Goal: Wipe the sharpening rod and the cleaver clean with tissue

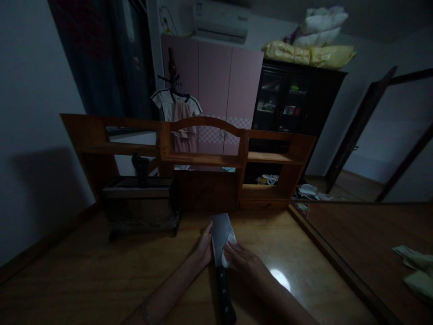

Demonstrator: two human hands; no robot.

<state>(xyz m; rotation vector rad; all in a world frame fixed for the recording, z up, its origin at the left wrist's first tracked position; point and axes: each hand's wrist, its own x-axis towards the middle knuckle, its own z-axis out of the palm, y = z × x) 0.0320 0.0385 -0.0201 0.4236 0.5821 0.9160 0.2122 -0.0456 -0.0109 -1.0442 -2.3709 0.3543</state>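
Observation:
A cleaver with a broad grey blade and a black riveted handle points away from me over the wooden surface. My left hand grips the left edge of the blade, thumb near its far end. Pressed against the right part of the blade is a white cloth or tissue, held under the fingers of my right hand. The fingers of the right hand partly hide the cloth. The black handle lies free of both hands, toward me.
A dark box-like appliance stands on the left of the yellowish wooden surface. Behind it rises a wooden shelf unit. Along the right runs a raised wooden edge, with pale cloth lying beyond it.

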